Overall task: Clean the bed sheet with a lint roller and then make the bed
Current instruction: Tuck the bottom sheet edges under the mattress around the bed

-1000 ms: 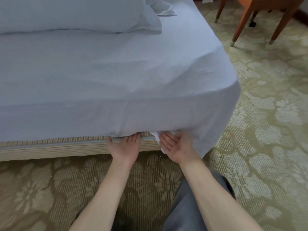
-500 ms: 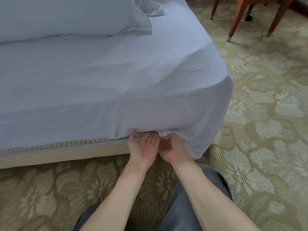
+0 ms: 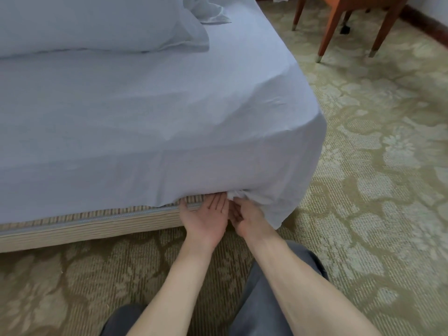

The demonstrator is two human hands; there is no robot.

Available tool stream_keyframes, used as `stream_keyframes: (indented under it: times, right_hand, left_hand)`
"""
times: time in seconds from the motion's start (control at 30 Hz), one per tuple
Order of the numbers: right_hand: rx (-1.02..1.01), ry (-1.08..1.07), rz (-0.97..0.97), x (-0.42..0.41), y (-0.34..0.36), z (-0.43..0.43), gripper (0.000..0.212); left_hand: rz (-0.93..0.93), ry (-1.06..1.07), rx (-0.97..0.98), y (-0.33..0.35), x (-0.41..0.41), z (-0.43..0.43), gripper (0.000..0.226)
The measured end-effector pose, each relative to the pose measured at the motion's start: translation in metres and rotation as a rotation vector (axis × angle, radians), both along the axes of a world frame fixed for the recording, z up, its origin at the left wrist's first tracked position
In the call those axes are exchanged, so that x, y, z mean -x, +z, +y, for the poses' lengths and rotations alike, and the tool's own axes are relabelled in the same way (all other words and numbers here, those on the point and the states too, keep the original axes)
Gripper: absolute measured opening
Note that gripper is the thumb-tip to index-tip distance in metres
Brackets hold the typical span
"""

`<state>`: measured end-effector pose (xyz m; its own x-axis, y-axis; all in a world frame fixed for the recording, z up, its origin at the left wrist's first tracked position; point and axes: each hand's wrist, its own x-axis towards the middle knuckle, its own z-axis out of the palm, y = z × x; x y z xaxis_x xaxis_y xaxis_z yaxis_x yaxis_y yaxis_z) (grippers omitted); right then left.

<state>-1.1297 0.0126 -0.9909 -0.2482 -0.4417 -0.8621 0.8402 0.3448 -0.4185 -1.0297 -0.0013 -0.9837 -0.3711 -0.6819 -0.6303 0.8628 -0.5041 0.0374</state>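
Patterned beige carpet (image 3: 363,190), pale blue fabric bed sheet (image 3: 145,117) draped down; left hand (image 3: 206,219) palm-up, flat open under hem, right hand (image 3: 249,217) curled at bunched corner, grip unclear

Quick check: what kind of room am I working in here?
Most likely a bedroom, perhaps a hotel room: a pale blue bed sheet, a pillow, patterned carpet, and wooden furniture legs beyond.

No readable text, label or number anywhere.
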Motion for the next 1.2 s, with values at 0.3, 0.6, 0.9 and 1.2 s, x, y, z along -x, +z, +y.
stream_keyframes:
  times: [0.3, 0.6, 0.9, 1.2]
  right_hand:
    - [0.263, -0.159, -0.117, 0.028, 0.021, 0.009, 0.030]
    - [0.368, -0.208, -0.353, 0.059, 0.033, -0.002, 0.064]
    - [0.233, 0.041, -0.250, 0.077, 0.035, 0.021, 0.054]
    - [0.113, 0.016, -0.356, 0.069, 0.021, 0.017, 0.039]
  left_hand:
    - [-0.025, -0.041, -0.003, 0.002, 0.020, 0.010, 0.096]
    - [0.115, 0.081, -0.026, -0.002, 0.051, -0.008, 0.090]
    - [0.017, -0.008, 0.011, 0.005, 0.046, 0.018, 0.094]
    - [-0.044, -0.090, 0.025, 0.009, 0.077, 0.015, 0.087]
